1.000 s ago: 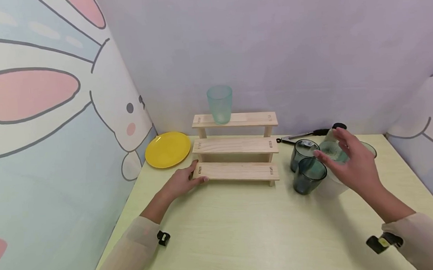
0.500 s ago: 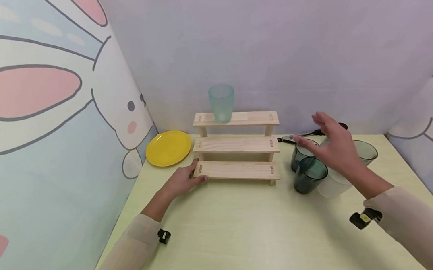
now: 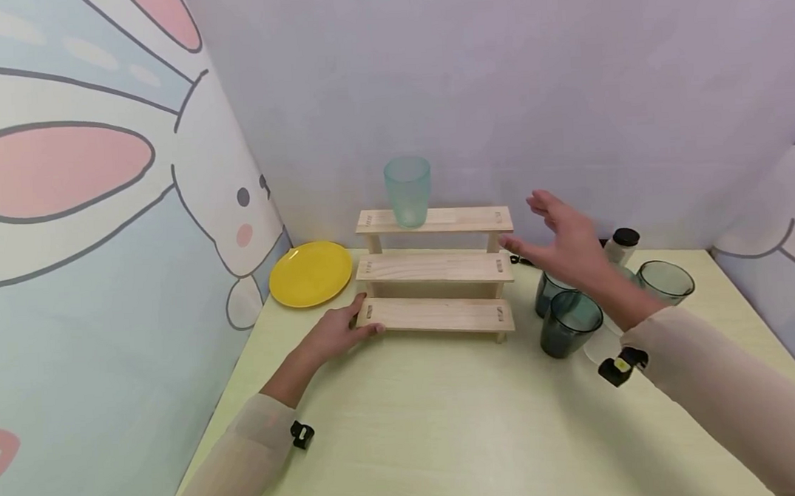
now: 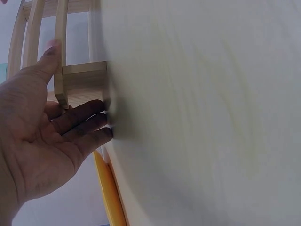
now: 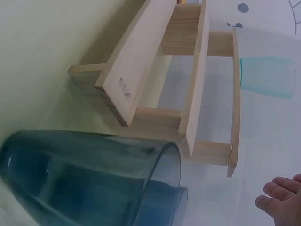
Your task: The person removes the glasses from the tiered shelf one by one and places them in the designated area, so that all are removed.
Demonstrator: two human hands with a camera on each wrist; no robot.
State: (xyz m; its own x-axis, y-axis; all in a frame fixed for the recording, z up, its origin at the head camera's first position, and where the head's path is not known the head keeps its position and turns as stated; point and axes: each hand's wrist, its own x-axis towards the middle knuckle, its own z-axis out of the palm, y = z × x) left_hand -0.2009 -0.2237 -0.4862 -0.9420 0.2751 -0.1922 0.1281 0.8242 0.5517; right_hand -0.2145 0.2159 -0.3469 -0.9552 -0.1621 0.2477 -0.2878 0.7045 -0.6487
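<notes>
A three-tier wooden step rack (image 3: 440,314) stands on the table near the back wall. My left hand (image 3: 331,332) grips the left end of its lowest tier, thumb over the plank and fingers round the end, as the left wrist view shows. One frosted teal glass (image 3: 408,194) sits upright on the top tier, left of its middle. My right hand (image 3: 571,248) is raised right of the rack with fingers extended, holding nothing. Beneath it stand dark blue-green glasses, the front one (image 3: 564,329) fully visible, another partly covered by the hand. In the right wrist view a dark glass (image 5: 80,179) fills the lower left.
At the back left lies a yellow plate (image 3: 310,275). Right of the hand are a clear greenish glass (image 3: 665,282) and a black-capped bottle (image 3: 624,244). My forearm partly hides a whitish frosted vessel (image 3: 598,350) and a black-handled utensil (image 3: 523,260).
My right hand has moved left and up from over the group of glasses toward the rack's right side. The left hand keeps its hold on the rack.
</notes>
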